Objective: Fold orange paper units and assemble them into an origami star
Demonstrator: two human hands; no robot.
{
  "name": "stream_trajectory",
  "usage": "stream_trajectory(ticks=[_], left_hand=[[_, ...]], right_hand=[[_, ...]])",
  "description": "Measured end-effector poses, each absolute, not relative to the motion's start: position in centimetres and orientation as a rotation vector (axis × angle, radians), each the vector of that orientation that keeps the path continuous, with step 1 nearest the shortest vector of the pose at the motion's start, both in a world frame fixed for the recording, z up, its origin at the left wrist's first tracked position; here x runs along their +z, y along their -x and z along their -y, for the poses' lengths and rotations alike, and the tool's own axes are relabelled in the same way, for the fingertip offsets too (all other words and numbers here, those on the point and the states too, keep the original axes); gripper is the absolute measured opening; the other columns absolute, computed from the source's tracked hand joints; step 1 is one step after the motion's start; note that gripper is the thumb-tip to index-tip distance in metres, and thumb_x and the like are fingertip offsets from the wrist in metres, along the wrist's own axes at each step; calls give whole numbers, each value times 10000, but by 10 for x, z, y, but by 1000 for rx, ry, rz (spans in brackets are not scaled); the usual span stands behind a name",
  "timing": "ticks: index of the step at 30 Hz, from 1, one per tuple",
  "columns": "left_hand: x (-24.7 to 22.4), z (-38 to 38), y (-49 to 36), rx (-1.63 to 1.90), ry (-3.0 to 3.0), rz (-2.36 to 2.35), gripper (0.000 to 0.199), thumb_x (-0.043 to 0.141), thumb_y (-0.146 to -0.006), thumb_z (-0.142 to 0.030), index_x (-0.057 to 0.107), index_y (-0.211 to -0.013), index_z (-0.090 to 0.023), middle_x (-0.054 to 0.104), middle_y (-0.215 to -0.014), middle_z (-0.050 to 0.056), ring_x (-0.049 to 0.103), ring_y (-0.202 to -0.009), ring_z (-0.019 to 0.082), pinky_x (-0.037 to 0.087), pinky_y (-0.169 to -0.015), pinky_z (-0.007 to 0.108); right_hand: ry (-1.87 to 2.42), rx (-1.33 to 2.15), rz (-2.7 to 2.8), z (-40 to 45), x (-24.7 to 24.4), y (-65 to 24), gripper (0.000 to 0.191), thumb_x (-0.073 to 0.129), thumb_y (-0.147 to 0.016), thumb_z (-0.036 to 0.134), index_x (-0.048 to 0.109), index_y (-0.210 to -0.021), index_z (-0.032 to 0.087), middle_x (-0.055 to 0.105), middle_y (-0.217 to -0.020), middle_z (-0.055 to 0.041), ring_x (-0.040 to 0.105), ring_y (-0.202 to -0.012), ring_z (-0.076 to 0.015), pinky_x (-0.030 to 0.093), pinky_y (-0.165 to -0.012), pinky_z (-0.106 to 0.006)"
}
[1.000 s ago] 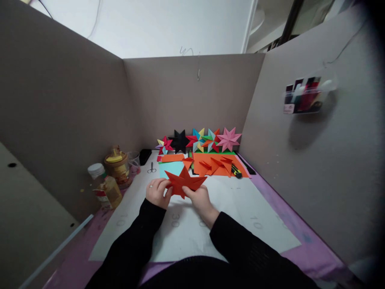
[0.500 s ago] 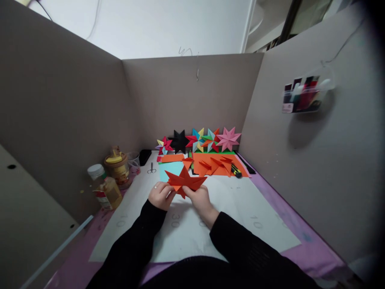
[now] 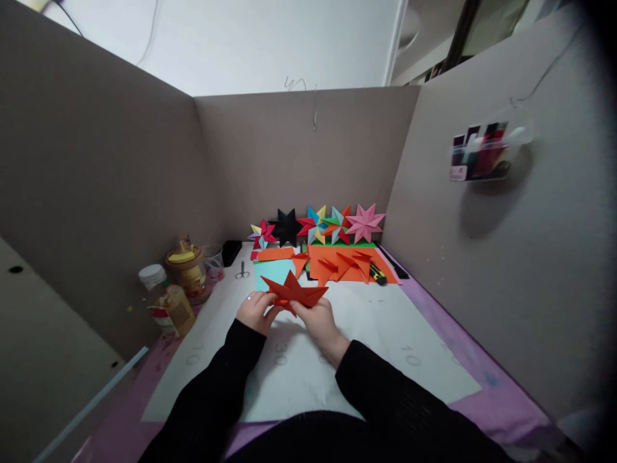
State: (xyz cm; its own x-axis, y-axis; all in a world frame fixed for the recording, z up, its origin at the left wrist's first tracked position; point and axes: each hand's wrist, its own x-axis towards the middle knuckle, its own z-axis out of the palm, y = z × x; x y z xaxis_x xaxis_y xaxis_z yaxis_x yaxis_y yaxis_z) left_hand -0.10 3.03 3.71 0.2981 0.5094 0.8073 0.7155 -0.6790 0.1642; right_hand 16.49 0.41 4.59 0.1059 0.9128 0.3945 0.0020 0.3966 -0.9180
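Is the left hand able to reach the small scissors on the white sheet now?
Probably yes: the scissors lie just beyond the left hand with bare sheet between, but it would have to release the orange star.

The orange paper star (image 3: 294, 292) tipped flatter, its points lying lower than a second earlier. The left hand (image 3: 255, 312) slid in under its near edge, closer to the right hand (image 3: 321, 321).

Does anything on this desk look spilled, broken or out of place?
Nothing stands out. Both hands, left and right, hold an orange paper star. Finished stars lean along the back wall, and the bottle stands upright.
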Motion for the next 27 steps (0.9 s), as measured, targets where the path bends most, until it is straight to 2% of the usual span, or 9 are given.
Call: stream_trajectory(ticks=[7, 12, 16, 20, 24, 27], left_hand=[[38, -31, 4, -1297, 2321, 1154, 152, 595, -789, -313, 579, -711, -184, 596, -672, 36, 543, -646, 163, 436, -627, 284], [38, -30, 4, -1378, 2399, 1099, 158, 597, -791, -350, 606, -769, -194, 640, -750, 47, 587, -721, 165, 470, -680, 284], [37, -31, 2, -1485, 2373, 1099, 120, 553, -827, -296, 619, -794, -202, 654, -776, 44, 602, -753, 162, 478, -698, 281], [37, -31, 2, -1448, 2313, 1194, 123, 545, -829, -284, 604, -763, -199, 648, -721, 27, 590, -691, 157, 468, -667, 284], [37, -32, 4, -1372, 2278, 1216, 144, 580, -805, -325, 621, -838, -191, 641, -723, 33, 567, -642, 152, 454, -646, 285], [38, -33, 7, -1349, 2276, 1169, 136, 590, -798, -323, 632, -784, -194, 631, -724, 39, 565, -644, 149, 450, -640, 278]], right_hand=[[983, 824, 1304, -3, 46, -164, 211, 630, -721, 306, 697, -834, 142, 721, -838, -74, 659, -790, -232, 522, -742, -341], [1011, 755, 1295, -6, 45, -167, 193, 633, -715, 305, 699, -807, 149, 721, -806, -69, 658, -762, -230, 519, -729, -334], [1013, 758, 1266, -7, 46, -167, 188, 635, -708, 301, 695, -805, 152, 720, -815, -70, 656, -761, -228, 519, -725, -331], [974, 792, 1287, -6, 44, -165, 210, 618, -726, 315, 693, -833, 152, 718, -836, -71, 653, -760, -221, 521, -732, -336], [961, 809, 1297, -5, 43, -164, 212, 613, -734, 314, 692, -844, 151, 718, -846, -73, 655, -769, -221, 522, -735, -336], [972, 791, 1283, -6, 43, -165, 214, 627, -724, 310, 694, -843, 146, 719, -844, -76, 657, -779, -229, 520, -743, -339]])
